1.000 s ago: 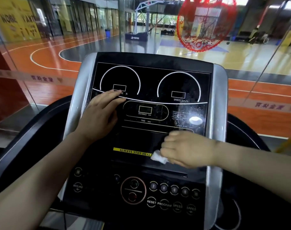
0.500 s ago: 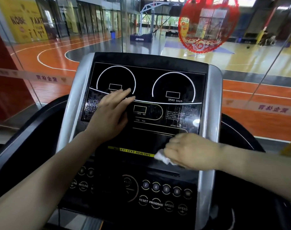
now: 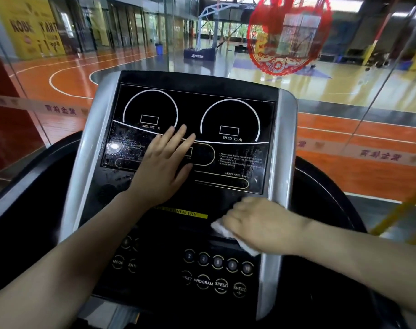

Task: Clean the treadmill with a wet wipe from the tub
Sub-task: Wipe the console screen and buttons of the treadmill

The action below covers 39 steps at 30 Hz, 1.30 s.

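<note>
- Since 1 second ago, the left hand [image 3: 164, 165] has slid rightward across the display panel [image 3: 192, 136], from beside the incline readout toward the centre window; the right hand [image 3: 256, 224] has stayed low on the right with the wipe.
- Left hand lies flat with fingers straight, palm resting on the glossy panel and holding nothing; it looks to be bracing.
- Right hand presses the wet wipe [image 3: 222, 230] onto the treadmill console [image 3: 178, 233], just below the yellow strip [image 3: 192, 214] and above the number buttons [image 3: 217, 261]. Fingers curl over the bunched wipe; a white edge shows at the left and another below the palm.
- Handling, as I judge it: the wipe is light, limp and damp, so it should fold and bunch rather than hold shape. Keeping it wadded under curled fingers suits it better than a 2-finger pinch.
- Panel's left part shows wet streaks and glare, so the surface is probably slick.
- Edges: the silver side rail [image 3: 281, 186] stands just beside the right hand, limiting strokes that way.
- Open room lies leftward along the strip and down over the buttons, which light pressure should spare from accidental pressing.
- No tub is in view.
</note>
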Available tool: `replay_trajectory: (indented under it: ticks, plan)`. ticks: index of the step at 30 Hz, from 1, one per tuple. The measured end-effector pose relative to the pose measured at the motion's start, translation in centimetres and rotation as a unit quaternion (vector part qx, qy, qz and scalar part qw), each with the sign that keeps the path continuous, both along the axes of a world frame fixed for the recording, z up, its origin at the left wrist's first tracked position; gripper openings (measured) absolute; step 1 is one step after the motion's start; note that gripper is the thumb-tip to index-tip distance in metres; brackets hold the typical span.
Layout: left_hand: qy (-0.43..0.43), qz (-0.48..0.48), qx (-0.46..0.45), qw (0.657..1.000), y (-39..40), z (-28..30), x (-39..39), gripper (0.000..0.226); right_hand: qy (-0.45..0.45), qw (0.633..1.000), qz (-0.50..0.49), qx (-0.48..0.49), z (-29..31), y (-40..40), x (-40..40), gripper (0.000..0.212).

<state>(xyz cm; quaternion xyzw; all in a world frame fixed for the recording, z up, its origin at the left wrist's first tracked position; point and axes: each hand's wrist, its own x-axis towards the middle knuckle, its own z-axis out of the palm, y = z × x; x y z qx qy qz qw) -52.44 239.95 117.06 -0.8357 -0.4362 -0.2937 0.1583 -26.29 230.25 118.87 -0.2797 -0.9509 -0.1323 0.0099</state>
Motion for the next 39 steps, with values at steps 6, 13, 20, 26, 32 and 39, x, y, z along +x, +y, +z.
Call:
replay_trajectory:
  ticks: [6,13,20,26,32,39]
  plan:
    - [-0.007,0.014,-0.001,1.000,-0.2,-0.1,0.4,0.058,0.146,0.916,-0.284,0.242,13.6,10.4,2.0,0.011]
    - [-0.042,-0.004,-0.020,0.999,-0.4,0.3,0.2,0.057,-0.005,0.997,-0.055,0.045,2.6,0.9,2.6,0.031]
    - [-0.041,0.014,-0.015,0.999,-1.0,0.4,0.6,0.056,0.029,0.955,-0.180,0.233,11.5,7.9,3.3,0.006]
    - [-0.031,0.023,-0.013,0.999,-1.0,0.4,0.3,0.057,0.057,0.926,-0.262,0.265,9.3,6.9,2.5,0.043]
    - [-0.031,0.030,-0.019,0.999,-1.1,0.4,0.5,0.059,-0.018,0.985,-0.072,0.157,-1.4,-2.5,4.1,0.019]
    - [-0.045,0.019,-0.018,0.999,-1.3,0.5,0.4,0.058,0.066,0.896,-0.286,0.333,12.8,9.1,4.4,0.020]
